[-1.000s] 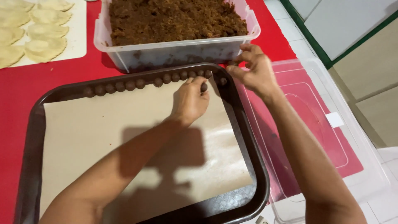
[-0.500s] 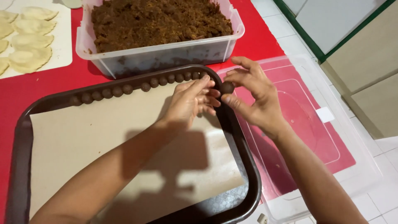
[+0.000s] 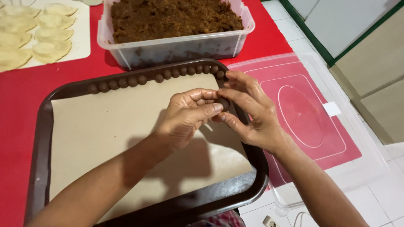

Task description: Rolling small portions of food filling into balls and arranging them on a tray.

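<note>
My left hand [image 3: 187,115] and my right hand [image 3: 248,113] meet above the right side of a dark brown tray [image 3: 40,138] lined with beige paper [image 3: 105,130]. Between their fingertips they pinch a small brown ball of filling [image 3: 223,103]. A row of several similar brown balls [image 3: 155,77] lines the tray's far edge. Behind the tray stands a clear plastic tub [image 3: 176,46] full of brown crumbly filling [image 3: 172,17].
A clear plastic lid [image 3: 320,126] lies to the right of the tray on the red tablecloth [image 3: 21,84]. Several pale folded dough pieces [image 3: 42,46] rest on a white board at the far left. White floor tiles show at the right.
My hands have moved from the tray's far edge toward me and come together. The brown ball is now held between both hands' fingertips.
</note>
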